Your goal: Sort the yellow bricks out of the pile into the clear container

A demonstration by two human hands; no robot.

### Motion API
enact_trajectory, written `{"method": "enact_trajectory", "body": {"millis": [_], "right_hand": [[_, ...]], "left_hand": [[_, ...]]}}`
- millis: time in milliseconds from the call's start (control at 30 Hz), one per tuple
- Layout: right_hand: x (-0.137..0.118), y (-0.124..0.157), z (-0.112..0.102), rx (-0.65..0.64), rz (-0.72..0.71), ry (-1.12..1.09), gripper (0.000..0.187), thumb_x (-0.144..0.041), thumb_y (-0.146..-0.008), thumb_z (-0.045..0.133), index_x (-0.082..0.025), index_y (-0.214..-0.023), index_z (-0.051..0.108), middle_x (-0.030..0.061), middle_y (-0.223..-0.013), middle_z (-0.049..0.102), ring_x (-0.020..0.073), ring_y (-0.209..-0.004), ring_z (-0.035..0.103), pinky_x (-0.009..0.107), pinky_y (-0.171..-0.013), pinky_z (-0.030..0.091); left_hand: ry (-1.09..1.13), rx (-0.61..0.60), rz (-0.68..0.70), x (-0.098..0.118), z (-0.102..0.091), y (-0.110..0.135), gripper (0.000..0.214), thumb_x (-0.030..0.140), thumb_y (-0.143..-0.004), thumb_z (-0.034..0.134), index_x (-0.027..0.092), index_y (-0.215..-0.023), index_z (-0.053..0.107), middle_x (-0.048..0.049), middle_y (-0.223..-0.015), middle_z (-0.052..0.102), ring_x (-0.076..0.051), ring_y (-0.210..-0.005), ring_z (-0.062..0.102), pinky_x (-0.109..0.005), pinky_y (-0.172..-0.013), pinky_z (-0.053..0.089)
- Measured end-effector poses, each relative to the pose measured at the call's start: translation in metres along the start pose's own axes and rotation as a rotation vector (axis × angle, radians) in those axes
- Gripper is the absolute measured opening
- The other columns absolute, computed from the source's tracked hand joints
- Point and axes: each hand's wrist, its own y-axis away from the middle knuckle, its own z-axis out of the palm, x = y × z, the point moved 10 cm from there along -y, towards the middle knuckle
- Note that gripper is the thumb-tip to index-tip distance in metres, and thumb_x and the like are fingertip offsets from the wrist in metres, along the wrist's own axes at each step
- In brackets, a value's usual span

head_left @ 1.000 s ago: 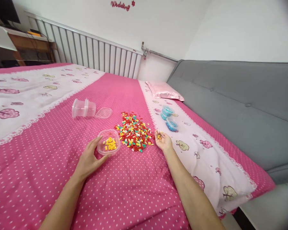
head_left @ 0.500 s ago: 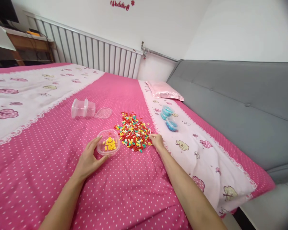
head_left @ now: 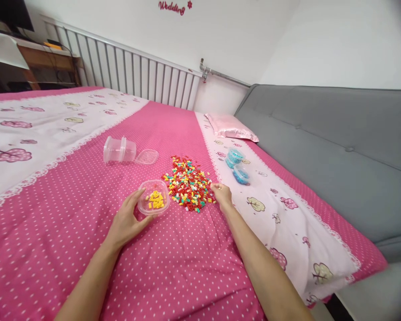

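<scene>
My left hand (head_left: 128, 220) grips a clear plastic container (head_left: 141, 206) from its near left side, thumb and fingers around the rim. Several small yellow building bricks (head_left: 156, 199) lie inside it. Just to the right is a heaped pile of small bricks (head_left: 189, 185) in red, yellow, white and teal, spread on the pink dotted bedsheet (head_left: 173, 249). At the pile's right edge is my right hand (head_left: 222, 194), its fingers pinched together. Whatever sits between those fingertips is too small to make out.
Stacked clear tubs (head_left: 119, 149) lie on their side beyond the container, beside a clear lid (head_left: 147, 156). On the right stand a tub of teal bricks (head_left: 234, 157) and a tub of blue bricks (head_left: 241, 174). A pink pillow (head_left: 232, 127) rests near the grey headboard (head_left: 327, 129).
The view has shifted slightly. My right hand stays at the pile's right edge, its fingers now drawn in a little more. My left hand keeps holding the container.
</scene>
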Motion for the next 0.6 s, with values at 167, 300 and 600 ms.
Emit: {"method": "enact_trajectory", "body": {"millis": [167,300,600], "right_hand": [[-0.015,0.008,0.010,-0.123,0.113,-0.359,0.010,-0.019,-0.075,0.046,-0.019,-0.065,0.048,0.0005,-0.062,0.056,0.0110,-0.060,0.058,0.019,-0.052,0.049],[-0.023,0.031,0.036,-0.296,0.296,-0.701,0.014,-0.017,-0.081,0.039,-0.018,-0.078,0.053,0.0063,-0.076,0.062,0.0140,-0.076,0.065,0.023,-0.064,0.057],[-0.053,0.106,0.089,-0.538,0.545,-0.957,0.026,-0.033,-0.094,0.037,-0.015,-0.095,0.056,0.0070,-0.085,0.064,0.0155,-0.088,0.065,0.026,-0.076,0.057]], "left_hand": [[-0.002,-0.001,-0.010,0.002,-0.001,0.000,0.071,0.053,-0.075,0.059,0.017,-0.133,0.041,-0.0154,-0.132,0.053,-0.031,-0.120,0.052,-0.048,-0.100,0.043],[-0.001,-0.007,-0.002,0.001,-0.001,0.000,0.071,0.052,-0.075,0.060,0.017,-0.133,0.041,-0.0158,-0.132,0.053,-0.031,-0.120,0.052,-0.049,-0.099,0.043],[0.027,-0.038,-0.017,0.008,-0.002,0.002,0.066,0.049,-0.076,0.060,0.018,-0.132,0.042,-0.0131,-0.130,0.055,-0.027,-0.116,0.055,-0.043,-0.098,0.045]]}}
